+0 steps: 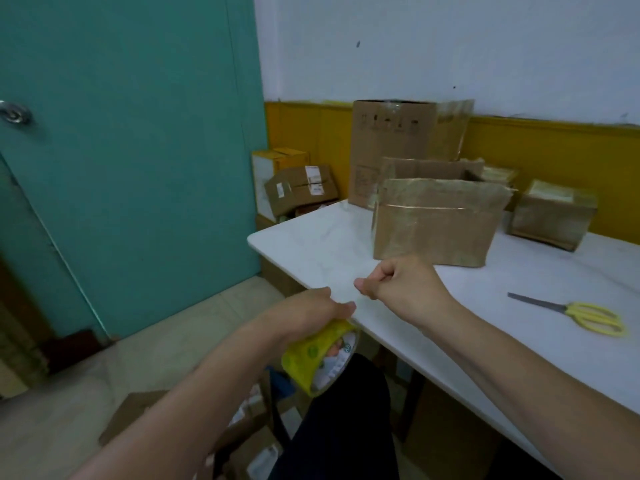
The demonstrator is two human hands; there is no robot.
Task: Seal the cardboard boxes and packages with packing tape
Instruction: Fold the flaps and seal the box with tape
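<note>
Left hand [311,308] grips the tape roll [320,355], right hand [398,282] seemingly pinches its end; next, lay strip over near box [433,233].

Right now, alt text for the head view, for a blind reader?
The left hand grips a yellow tape roll at the edge of the white table; the right hand, fingers curled, is beside it. A cardboard box and scissors sit on top.

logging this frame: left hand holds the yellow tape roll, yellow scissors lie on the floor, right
Not quite. The head view shows the yellow scissors on the white table, not the floor. The left hand does hold the yellow tape roll.
</note>
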